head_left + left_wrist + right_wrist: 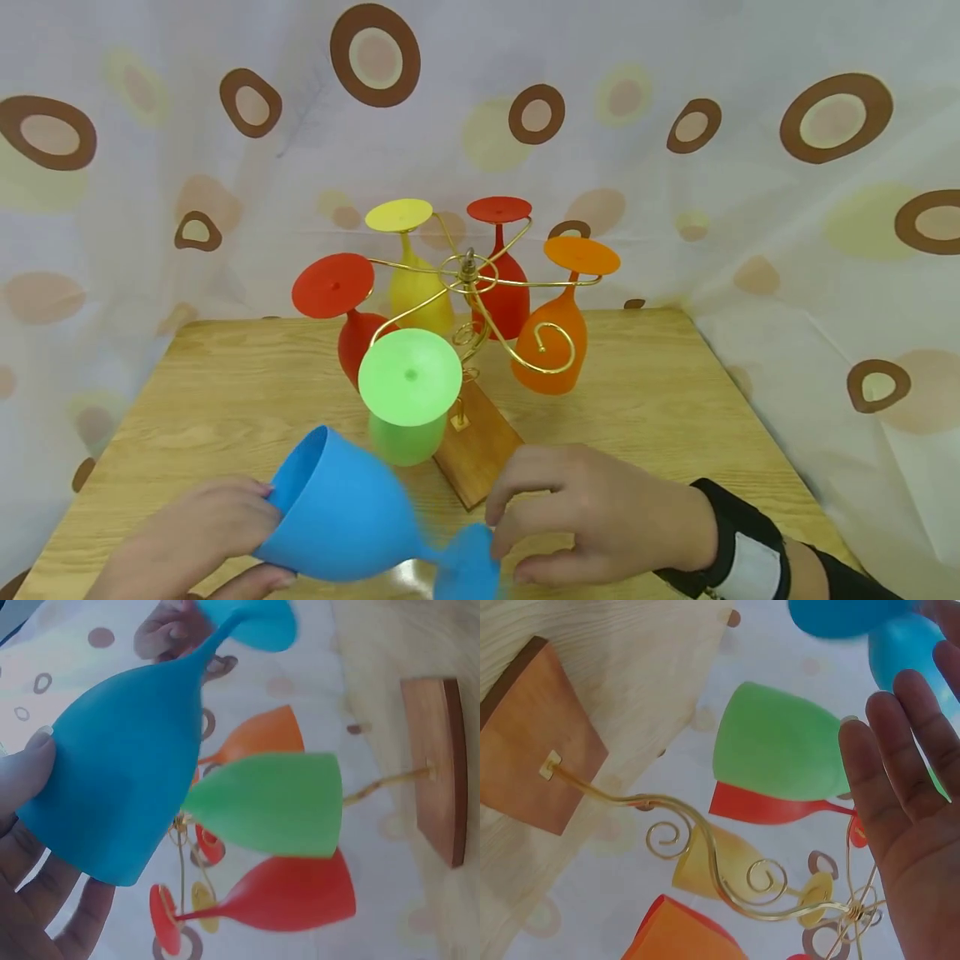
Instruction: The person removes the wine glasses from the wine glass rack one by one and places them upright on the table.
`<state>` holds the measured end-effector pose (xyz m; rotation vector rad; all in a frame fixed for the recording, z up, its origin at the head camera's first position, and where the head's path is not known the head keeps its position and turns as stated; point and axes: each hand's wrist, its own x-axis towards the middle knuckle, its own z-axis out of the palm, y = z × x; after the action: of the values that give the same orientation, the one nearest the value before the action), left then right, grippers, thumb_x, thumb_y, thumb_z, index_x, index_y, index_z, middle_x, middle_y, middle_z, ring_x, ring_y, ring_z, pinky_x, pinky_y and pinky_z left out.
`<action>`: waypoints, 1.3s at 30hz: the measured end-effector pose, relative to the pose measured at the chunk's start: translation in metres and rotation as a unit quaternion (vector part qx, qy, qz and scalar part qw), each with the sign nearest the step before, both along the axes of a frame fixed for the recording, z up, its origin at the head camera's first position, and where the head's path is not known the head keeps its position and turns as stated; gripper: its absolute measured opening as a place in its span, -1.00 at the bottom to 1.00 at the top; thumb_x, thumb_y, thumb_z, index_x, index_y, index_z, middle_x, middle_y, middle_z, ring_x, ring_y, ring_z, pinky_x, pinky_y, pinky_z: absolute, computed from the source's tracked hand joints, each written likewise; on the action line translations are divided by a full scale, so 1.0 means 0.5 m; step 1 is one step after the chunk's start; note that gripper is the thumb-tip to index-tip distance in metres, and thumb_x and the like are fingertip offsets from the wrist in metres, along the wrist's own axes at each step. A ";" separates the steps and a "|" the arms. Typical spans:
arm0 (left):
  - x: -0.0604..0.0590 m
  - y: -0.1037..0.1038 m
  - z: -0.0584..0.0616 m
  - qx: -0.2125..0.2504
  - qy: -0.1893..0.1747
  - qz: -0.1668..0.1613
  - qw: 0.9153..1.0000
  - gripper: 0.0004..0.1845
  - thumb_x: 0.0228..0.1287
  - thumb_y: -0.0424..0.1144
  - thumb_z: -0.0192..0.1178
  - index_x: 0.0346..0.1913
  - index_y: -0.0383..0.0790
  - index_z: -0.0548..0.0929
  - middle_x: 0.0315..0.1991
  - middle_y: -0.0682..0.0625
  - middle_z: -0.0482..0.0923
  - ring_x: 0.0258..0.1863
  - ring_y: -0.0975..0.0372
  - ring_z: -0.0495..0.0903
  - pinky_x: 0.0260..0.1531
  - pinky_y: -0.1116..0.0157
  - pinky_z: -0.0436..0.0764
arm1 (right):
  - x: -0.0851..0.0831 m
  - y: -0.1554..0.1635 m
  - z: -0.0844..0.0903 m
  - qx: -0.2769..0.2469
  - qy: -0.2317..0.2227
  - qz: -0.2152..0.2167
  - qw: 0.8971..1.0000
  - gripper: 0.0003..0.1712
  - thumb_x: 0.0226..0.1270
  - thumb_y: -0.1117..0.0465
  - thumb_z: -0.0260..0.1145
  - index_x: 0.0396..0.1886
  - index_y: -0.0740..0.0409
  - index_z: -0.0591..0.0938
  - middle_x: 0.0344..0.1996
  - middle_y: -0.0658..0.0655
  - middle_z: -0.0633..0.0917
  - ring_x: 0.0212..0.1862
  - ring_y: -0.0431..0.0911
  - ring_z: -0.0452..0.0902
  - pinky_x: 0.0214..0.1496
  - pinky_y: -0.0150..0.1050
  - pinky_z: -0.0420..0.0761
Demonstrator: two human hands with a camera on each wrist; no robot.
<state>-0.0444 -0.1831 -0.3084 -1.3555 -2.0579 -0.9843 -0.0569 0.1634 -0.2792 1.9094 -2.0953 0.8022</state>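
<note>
My left hand grips the bowl of a blue plastic goblet, which lies tilted low over the near table edge with its foot pointing right. In the left wrist view the thumb presses the blue goblet's bowl near the rim. My right hand hovers at the goblet's foot with relaxed fingers; the right wrist view shows its fingers straight, the tips by the blue foot. I cannot tell whether they touch it.
A gold wire rack on a wooden base stands mid-table. Hanging upside down on it are a green goblet nearest me, two red ones, a yellow one and an orange one. A patterned curtain surrounds the wooden table.
</note>
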 end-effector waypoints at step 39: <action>-0.142 -0.111 -0.115 -0.136 0.108 0.196 0.965 -0.51 0.39 0.10 -0.16 -0.18 -0.16 0.68 -0.39 0.14 0.58 -0.43 0.34 0.48 -0.44 0.43 0.50 | -0.023 0.057 0.030 -0.033 0.022 -0.053 0.998 -0.71 0.10 0.22 0.38 -0.16 0.11 0.58 -0.21 0.00 0.56 -0.18 -0.22 0.48 -0.11 -0.44 0.52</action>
<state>-0.1155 -0.2387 -0.3660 -1.0604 -2.2256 -0.3797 -0.0683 0.1918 -0.2640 1.7512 -2.0977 0.7886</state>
